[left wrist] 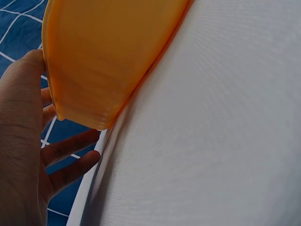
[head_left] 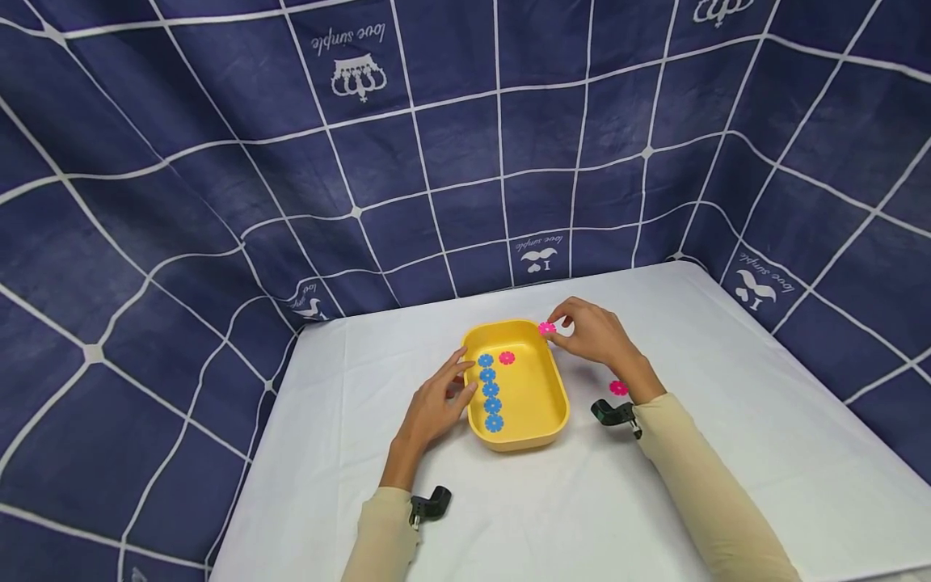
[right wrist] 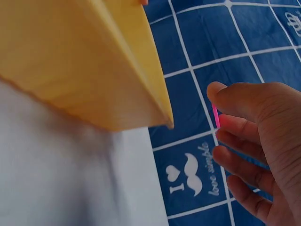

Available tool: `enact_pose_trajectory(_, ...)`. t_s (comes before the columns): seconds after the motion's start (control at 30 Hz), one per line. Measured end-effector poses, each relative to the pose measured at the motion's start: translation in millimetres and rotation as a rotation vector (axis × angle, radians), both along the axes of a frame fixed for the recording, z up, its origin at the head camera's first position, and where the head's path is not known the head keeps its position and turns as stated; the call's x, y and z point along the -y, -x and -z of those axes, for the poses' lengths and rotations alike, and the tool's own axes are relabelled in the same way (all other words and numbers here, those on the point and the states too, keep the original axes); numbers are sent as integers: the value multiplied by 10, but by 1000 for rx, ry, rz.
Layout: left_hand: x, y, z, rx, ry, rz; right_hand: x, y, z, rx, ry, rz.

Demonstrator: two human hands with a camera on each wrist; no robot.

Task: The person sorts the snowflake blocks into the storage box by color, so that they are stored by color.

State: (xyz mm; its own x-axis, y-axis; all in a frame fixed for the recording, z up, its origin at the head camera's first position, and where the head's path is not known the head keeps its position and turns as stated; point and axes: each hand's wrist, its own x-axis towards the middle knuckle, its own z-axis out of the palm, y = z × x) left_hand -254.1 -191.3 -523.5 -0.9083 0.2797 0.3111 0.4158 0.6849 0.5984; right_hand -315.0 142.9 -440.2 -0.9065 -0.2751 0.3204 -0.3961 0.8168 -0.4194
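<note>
My right hand [head_left: 591, 331] pinches a pink flower-shaped piece [head_left: 547, 328] between thumb and fingers at the far right corner of a yellow tray [head_left: 534, 404]. In the right wrist view the piece [right wrist: 216, 116] shows edge-on as a thin pink strip. My left hand [head_left: 434, 404] touches the tray's left rim, its fingers loosely extended; the left wrist view shows the thumb against the rim and two straight fingers beyond the tray's end. Inside, several blue flower pieces [head_left: 490, 390] form a column along the left, with one pink flower piece [head_left: 507, 357] right of the farthest.
Another pink flower piece [head_left: 618, 388] lies on the white-covered table [head_left: 524, 517] right of the tray, partly under the right forearm. Dark blue checked cloth [head_left: 465, 162] hangs behind and at both sides. Each wrist wears a black camera mount [head_left: 431, 505].
</note>
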Motion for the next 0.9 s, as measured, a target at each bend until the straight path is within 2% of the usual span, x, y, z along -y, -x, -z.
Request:
enact_pose_trajectory(0.4,15,1,-25,8,2,0,363,9,-67,-2,-20,-104)
enact_pose_trajectory(0.9,29,-4,-3,-5,1,11,679,88,-26,16,-71,-157)
